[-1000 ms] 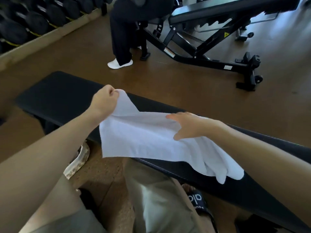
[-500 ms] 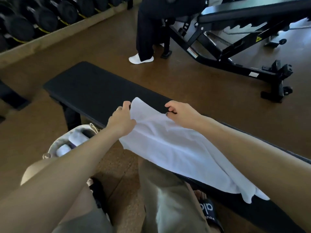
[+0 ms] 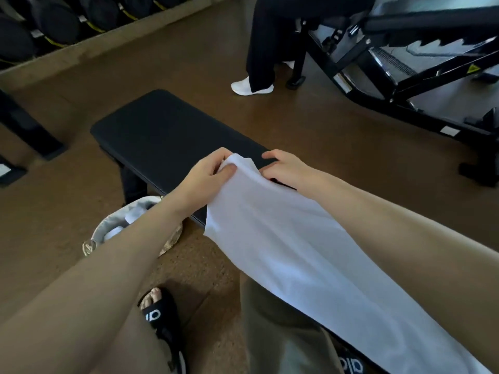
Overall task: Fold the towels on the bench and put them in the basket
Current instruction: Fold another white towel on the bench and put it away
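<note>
A long white towel (image 3: pixel 302 255) lies stretched along the black padded bench (image 3: pixel 162 136), running from its middle down to the lower right. My left hand (image 3: pixel 208 174) pinches the towel's far end between thumb and fingers. My right hand (image 3: pixel 286 168) grips the same end just to the right, fingers curled into the cloth. A pale woven basket (image 3: pixel 100 236) stands on the floor under the bench's near edge, partly hidden by my left forearm, with rolled white towels (image 3: pixel 132 217) inside.
Another person's dark trouser legs and white shoe (image 3: pixel 251 87) stand beyond the bench. An adjustable black bench frame (image 3: pixel 405 85) fills the upper right. Dumbbells on a rack (image 3: pixel 54 20) line the upper left. My feet wear black sandals (image 3: pixel 159 317) on the brown floor.
My hands have drawn close together at the towel's far end, both now holding it. The towel has stretched out longer along the bench. The view has shifted, showing more of the basket.
</note>
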